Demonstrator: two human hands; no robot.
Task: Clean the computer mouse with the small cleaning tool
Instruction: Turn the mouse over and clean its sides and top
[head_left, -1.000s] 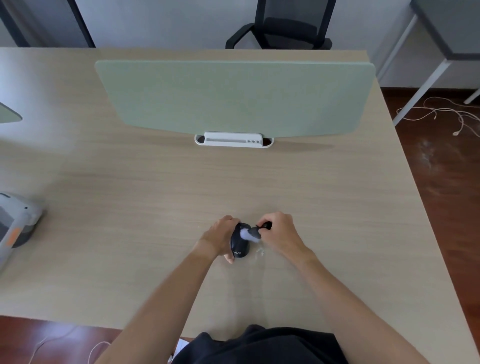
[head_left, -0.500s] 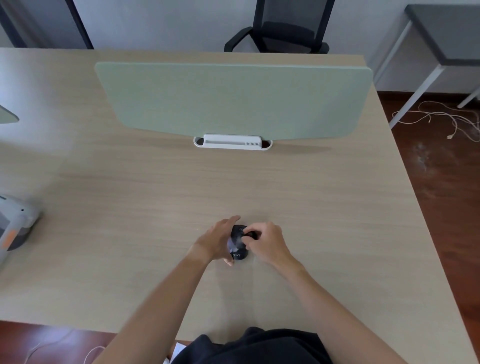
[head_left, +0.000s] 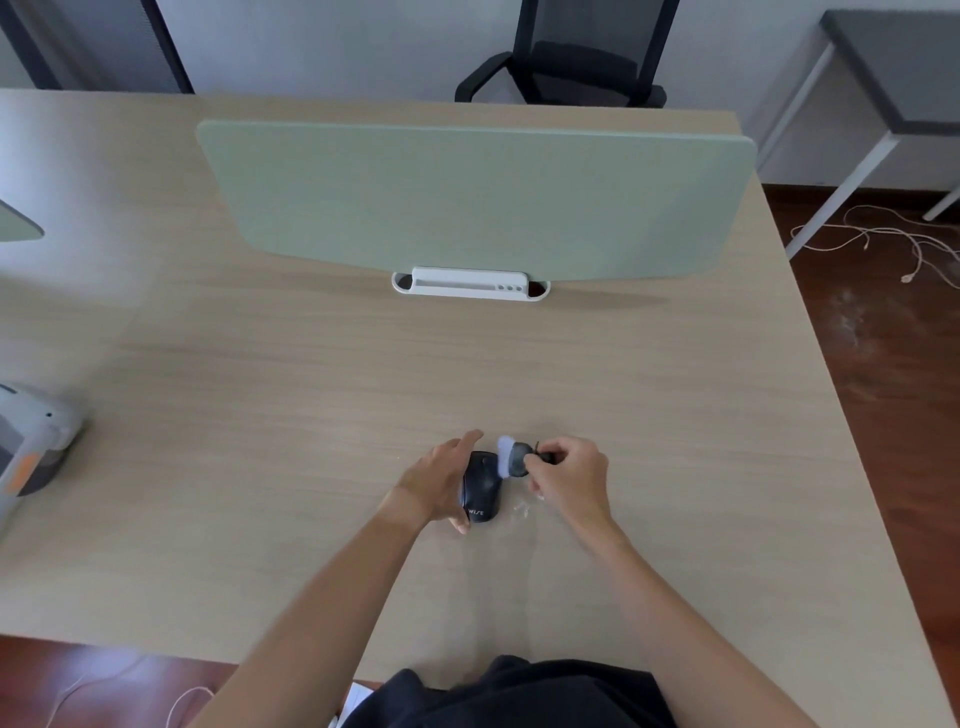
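Note:
A black computer mouse (head_left: 481, 487) lies on the wooden desk (head_left: 311, 415) near its front edge, with pale lettering at its near end. My left hand (head_left: 439, 480) rests against the mouse's left side and holds it steady, thumb at the near end. My right hand (head_left: 569, 475) pinches the dark handle of a small cleaning brush (head_left: 511, 457). Its pale, blurred bristles sit over the mouse's far right edge.
A green divider panel (head_left: 467, 202) on a white clamp base (head_left: 470, 283) stands across the desk's middle. A grey and orange device (head_left: 31, 441) lies at the left edge. Small clear scraps (head_left: 522, 509) lie right of the mouse. A black chair (head_left: 566, 67) stands behind the desk.
The right hand has swept the brush from over the mouse's top back out to its far right edge. The left hand has kept its hold on the mouse.

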